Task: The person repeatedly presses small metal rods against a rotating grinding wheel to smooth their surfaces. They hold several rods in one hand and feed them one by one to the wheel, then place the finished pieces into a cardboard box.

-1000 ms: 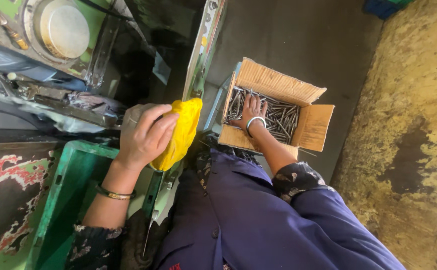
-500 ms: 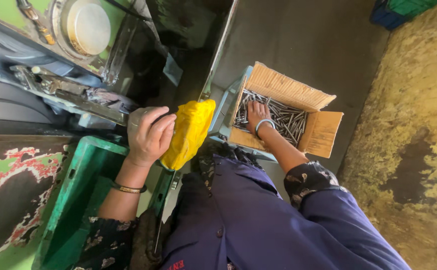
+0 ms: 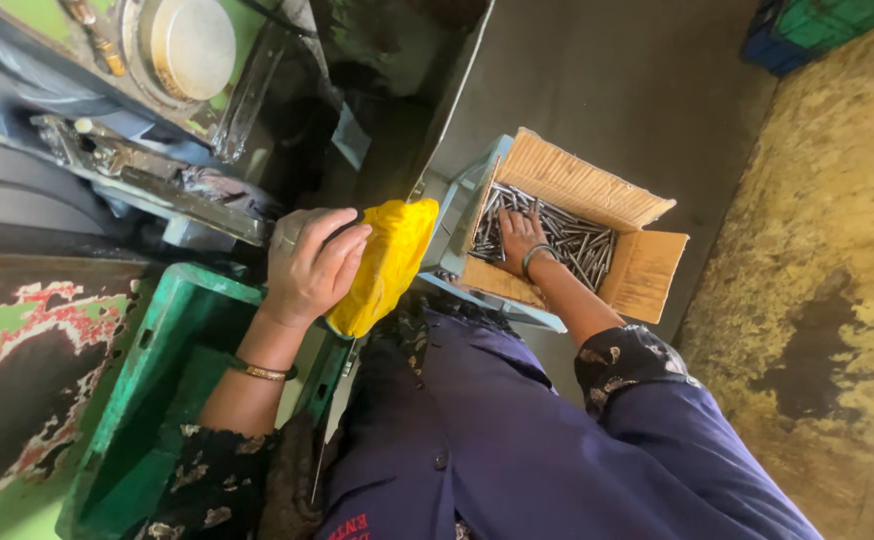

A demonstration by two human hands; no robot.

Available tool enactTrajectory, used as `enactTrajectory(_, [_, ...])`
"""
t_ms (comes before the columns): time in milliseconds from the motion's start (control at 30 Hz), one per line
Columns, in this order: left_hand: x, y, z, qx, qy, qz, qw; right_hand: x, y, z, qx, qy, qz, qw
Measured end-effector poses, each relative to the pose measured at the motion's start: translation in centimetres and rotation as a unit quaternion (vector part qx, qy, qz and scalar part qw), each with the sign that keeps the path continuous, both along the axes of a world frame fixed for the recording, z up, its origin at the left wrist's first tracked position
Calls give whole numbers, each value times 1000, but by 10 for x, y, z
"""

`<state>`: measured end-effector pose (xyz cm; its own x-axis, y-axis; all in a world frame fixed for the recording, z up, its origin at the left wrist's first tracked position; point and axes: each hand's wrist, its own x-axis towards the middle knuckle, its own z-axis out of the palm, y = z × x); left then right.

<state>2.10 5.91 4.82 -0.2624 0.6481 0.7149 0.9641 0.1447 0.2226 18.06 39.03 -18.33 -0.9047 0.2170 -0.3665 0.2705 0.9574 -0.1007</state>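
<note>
Both hands are busy: the left hand (image 3: 309,265) grips a yellow cloth (image 3: 385,262), the right hand (image 3: 520,238) lies open among metal rods (image 3: 569,235) in the cardboard box (image 3: 579,190) at 2 o'clock. Feeding step, I judge; next needs closing fingers on rods.

floor (image 3: 607,90) | grey concrete | cardboard box (image 3: 577,190) of metal pins (image 3: 567,235)

Shiny metal rods (image 3: 567,235) in matt corrugated cardboard box (image 3: 647,275); yellow cloth (image 3: 387,262).

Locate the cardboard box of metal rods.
In the head view, the cardboard box sits right of centre beside the yellow cloth, with the right hand inside it.
</note>
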Motion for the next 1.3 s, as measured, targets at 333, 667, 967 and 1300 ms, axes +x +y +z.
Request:
enactTrajectory(333, [4, 0, 1, -3, -12, 17, 1000, -8, -7, 10, -3, -22, -71, 997])
enactTrajectory(667, [9, 1, 4, 1, -23, 37, 999, -13, -17, 24, 69, -56, -45, 995])
enactTrajectory(967, [10, 1, 1, -20, -18, 38, 999, -2, -6, 25, 37, 16, 15, 999])
enactTrajectory(1300, [9, 2, -1, -45, -21, 42, 998, 8, -1, 21, -106, 144, -104, 978])
